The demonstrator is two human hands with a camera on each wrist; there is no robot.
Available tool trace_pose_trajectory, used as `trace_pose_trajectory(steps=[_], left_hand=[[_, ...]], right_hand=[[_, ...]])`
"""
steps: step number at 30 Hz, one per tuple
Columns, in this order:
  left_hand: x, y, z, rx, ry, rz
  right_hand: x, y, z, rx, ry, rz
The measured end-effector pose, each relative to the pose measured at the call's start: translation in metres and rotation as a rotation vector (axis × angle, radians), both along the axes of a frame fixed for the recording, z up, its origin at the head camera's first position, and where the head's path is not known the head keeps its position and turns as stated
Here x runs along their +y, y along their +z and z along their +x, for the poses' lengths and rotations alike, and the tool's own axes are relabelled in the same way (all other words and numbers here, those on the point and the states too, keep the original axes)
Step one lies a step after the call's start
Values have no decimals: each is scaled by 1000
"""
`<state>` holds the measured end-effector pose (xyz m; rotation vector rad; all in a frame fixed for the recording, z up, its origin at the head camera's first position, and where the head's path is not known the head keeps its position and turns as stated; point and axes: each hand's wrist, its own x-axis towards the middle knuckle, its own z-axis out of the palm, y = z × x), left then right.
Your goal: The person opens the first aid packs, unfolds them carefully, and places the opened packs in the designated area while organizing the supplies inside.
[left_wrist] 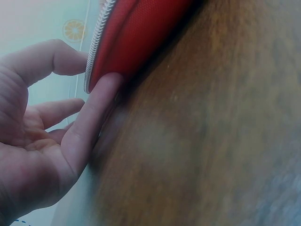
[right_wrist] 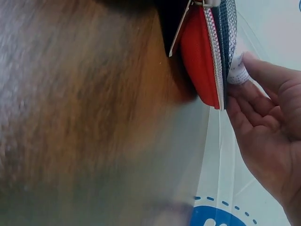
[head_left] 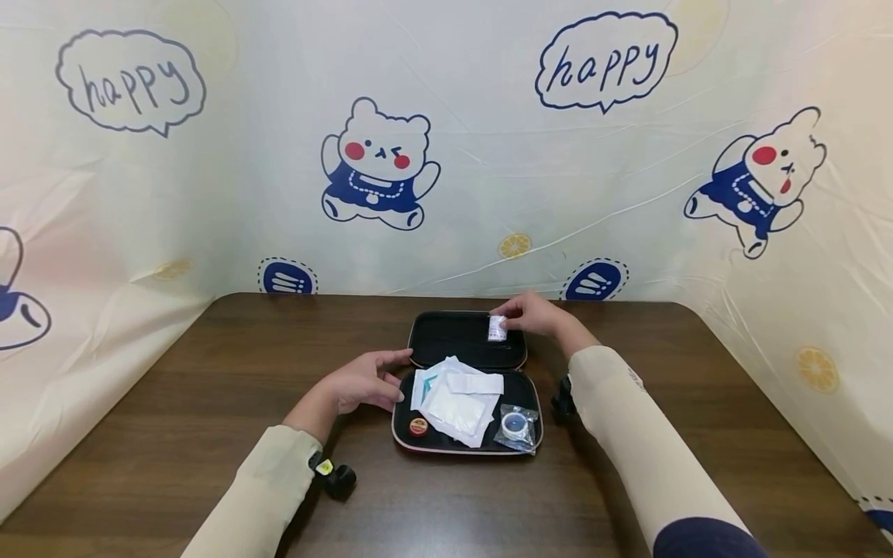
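Note:
A red zip case (left_wrist: 141, 42) with a black inside lies unfolded on the table, its two halves in line. My left hand (head_left: 366, 380) is at the case's left side, fingers spread; in the left wrist view, fingertips touch the zip edge and the red outer wall. At the far half's right end, my right hand (head_left: 533, 314) pinches a small white wrapped roll (head_left: 497, 328) with printing, like a rolled bandage, over the black inside. In the right wrist view the roll (right_wrist: 239, 70) shows between thumb and fingers beside the dark mesh, partly hidden.
The near half of the case holds several white flat packets (head_left: 456, 407), a small round red-and-gold tin (head_left: 418, 426) and a tape roll (head_left: 515, 425) in a clear bag. Around it is the brown table (head_left: 279, 341), with a printed cloth wall (head_left: 474, 178) behind its far edge.

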<state>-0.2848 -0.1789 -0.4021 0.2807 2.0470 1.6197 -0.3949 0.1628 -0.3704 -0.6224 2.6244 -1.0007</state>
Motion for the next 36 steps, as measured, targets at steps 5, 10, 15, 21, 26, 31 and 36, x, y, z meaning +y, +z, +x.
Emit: trace_pose_trajectory(steps=[5, 10, 15, 21, 26, 31, 36], left_hand=[[0, 0, 0, 5, 6, -4], [-1, 1, 1, 10, 11, -13], [-3, 0, 0, 11, -1, -1], [0, 1, 0, 10, 4, -7], [1, 3, 0, 11, -4, -1], [1, 3, 1, 10, -3, -5], [1, 5, 1, 9, -10, -1]], right_hand=[[-1, 1, 2, 4, 60, 52], [-7, 2, 5, 11, 148, 79], [-9, 0, 6, 8, 101, 68], [-7, -9, 1, 56, -40, 15], [-7, -9, -2, 98, -109, 1], [-8, -10, -5, 167, -156, 4], [-8, -11, -8, 183, -177, 0]])
